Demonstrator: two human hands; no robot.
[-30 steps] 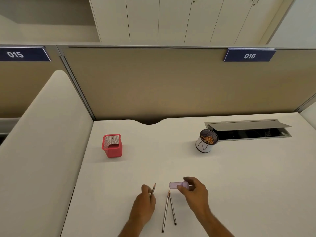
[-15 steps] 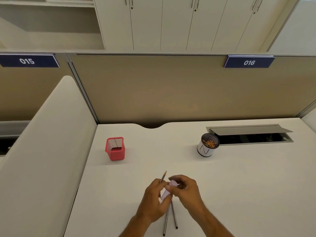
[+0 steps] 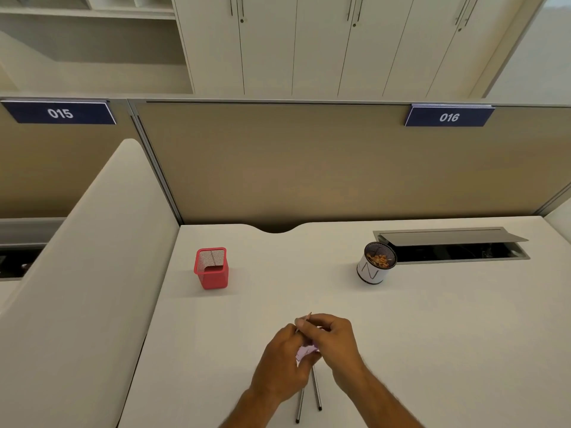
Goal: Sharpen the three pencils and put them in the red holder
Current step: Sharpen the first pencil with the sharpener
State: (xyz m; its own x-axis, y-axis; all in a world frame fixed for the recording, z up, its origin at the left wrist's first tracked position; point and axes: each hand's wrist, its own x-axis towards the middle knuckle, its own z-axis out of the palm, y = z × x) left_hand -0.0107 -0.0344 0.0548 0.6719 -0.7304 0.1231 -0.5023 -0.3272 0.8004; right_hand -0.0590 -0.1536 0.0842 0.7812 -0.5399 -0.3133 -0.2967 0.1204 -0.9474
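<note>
Both hands have come together over the table (image 3: 432,335): left hand (image 3: 282,362) now grips the sharpener (image 3: 306,353), right hand (image 3: 332,341) the pencil (image 3: 306,319). First sharpening is starting; two pencils (image 3: 309,396) wait, the holder (image 3: 211,268) looks empty.

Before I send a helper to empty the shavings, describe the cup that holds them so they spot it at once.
Start at the partition sign reading 016 and look down to the open grey cable hatch in the white desk. The shavings cup stands at the hatch's left end. It is round and white with a dark rim and orange curls inside, unlike the square red mesh holder far to its left.
</note>
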